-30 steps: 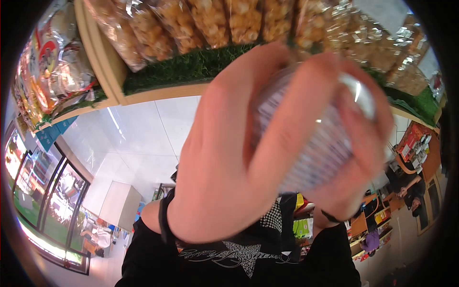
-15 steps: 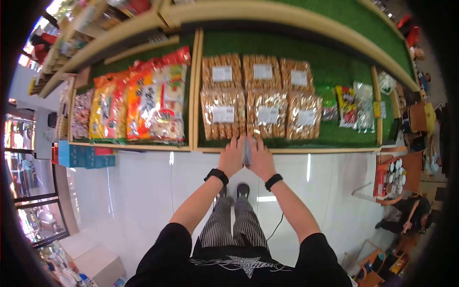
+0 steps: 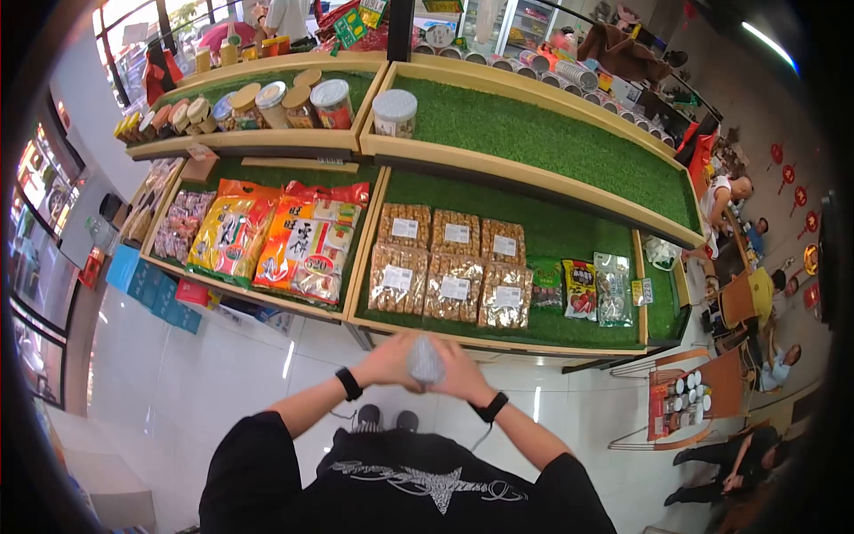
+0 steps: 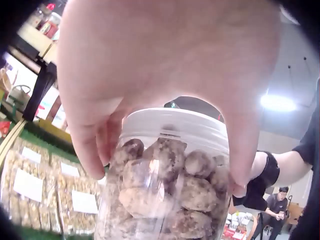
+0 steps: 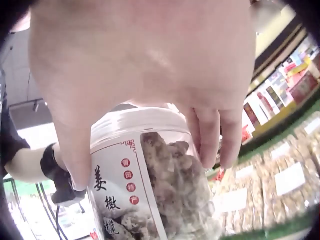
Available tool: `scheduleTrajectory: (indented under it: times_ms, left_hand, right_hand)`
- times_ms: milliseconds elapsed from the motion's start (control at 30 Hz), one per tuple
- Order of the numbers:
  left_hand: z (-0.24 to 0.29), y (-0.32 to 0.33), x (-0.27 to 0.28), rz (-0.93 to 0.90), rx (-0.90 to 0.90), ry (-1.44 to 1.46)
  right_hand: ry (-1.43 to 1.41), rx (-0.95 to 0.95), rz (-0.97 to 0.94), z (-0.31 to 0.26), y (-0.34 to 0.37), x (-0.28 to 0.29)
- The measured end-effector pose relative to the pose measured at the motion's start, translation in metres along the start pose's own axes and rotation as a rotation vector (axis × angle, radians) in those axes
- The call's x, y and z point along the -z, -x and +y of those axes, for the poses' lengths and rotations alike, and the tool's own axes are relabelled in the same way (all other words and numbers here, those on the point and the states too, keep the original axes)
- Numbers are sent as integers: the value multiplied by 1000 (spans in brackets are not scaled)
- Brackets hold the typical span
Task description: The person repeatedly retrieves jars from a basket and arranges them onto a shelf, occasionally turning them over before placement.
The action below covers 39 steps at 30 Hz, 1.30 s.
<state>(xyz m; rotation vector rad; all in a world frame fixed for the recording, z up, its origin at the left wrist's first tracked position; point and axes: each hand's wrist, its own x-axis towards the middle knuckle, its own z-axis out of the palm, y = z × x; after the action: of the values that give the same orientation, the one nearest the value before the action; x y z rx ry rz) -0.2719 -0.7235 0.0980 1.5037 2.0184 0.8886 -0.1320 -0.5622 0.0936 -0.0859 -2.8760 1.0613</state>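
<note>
Both hands hold one clear plastic jar (image 3: pixel 427 361) in front of my body, its white patterned lid uppermost in the head view. From one side, my left hand (image 3: pixel 388 362) grips it, thumb and fingers spread around the lid and upper wall. My right hand (image 3: pixel 460 370) grips the opposite side the same way. Lumpy brown dried fruit (image 4: pixel 170 190) fills the jar, as the left wrist view shows. On the right wrist side a white label (image 5: pixel 125 185) with red border and Chinese characters covers part of the wall. The jar's base is hidden in every view.
Ahead is a wooden display shelf lined with green turf (image 3: pixel 543 133). Its upper tier bears one white-lidded jar (image 3: pixel 394 114) and, leftward, several lidded jars (image 3: pixel 271 104). Below lie packaged nut bars (image 3: pixel 456 276) and large snack bags (image 3: pixel 311 245). A table (image 3: pixel 722 392) with jars stands at right.
The jar and both hands were large and blurred close to the camera, then low by the shelf's front edge. The view has since tilted up, bringing in the upper tier; both hands still hold the jar.
</note>
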Motion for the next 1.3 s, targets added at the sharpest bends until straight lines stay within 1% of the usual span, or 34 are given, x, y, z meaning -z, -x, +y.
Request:
scheduleTrajectory:
  times_ms: [33,67,100,133,167,200,267,300,367,467,533,600,667,733,800,900,933,1000,1033,1067,1133,1167,1233,1267,1300]
  left_hand:
    - [4,-6,9,86,34,-21]
    - [30,-13,39,109,-12,31]
    - [36,-20,52,153,26,-6]
    - [44,-28,68,211,-15,-31]
    - [52,-36,86,270,-60,-60]
    - [58,-44,105,264,-61,-65]
    - [67,-62,141,355,-188,-130]
    - [66,-72,156,354,-193,-129]
    - [60,-98,187,463,-282,-225]
    - [48,-141,234,504,-340,-262]
    - [44,-166,268,471,-354,-270]
    - [35,-194,297,522,-435,-380]
    - [17,-224,317,522,-449,-395]
    - [2,-250,330,578,-476,-503]
    - [-17,-269,334,546,-479,-506]
    - [-43,-286,329,461,-398,-641]
    - [-54,-292,324,455,-406,-644]
    - [-69,-300,314,402,-313,-676]
    - [-72,-303,313,406,-327,-687]
    - [-75,-304,312,400,-338,-690]
    - [-69,-298,310,425,-323,-755]
    - [-64,-293,309,421,-288,-753]
    - [-47,-272,303,500,-330,-570]
    - [-39,-254,305,415,-336,-657]
    - [-34,-237,299,379,-360,-552]
  right_hand:
    - [-17,80,68,-3,-8,17]
    - [-38,159,138,-8,-19,35]
    - [-5,142,135,-19,-28,56]
    - [28,127,136,-32,-38,78]
    - [60,193,173,-37,-50,96]
    - [93,258,212,-42,-64,112]
    - [88,351,271,-53,-93,142]
    - [113,364,279,-58,-108,156]
    - [129,358,306,-65,-139,179]
    - [188,353,381,-67,-189,203]
    - [255,347,456,-64,-225,217]
    - [265,339,511,-60,-259,227]
    - [288,343,585,-51,-291,234]
    - [298,304,621,-42,-318,237]
    - [300,252,646,-26,-337,229]
    - [253,206,632,-1,-353,212]
    - [253,201,640,8,-356,208]
    - [184,61,493,22,-361,205]
    - [170,20,483,27,-364,208]
    - [168,14,494,31,-367,209]
    - [122,-35,419,30,-368,213]
    - [115,-47,435,30,-364,211]
    - [219,-39,552,29,-350,201]
    - [214,-48,581,23,-332,199]
    - [205,-67,617,17,-310,196]
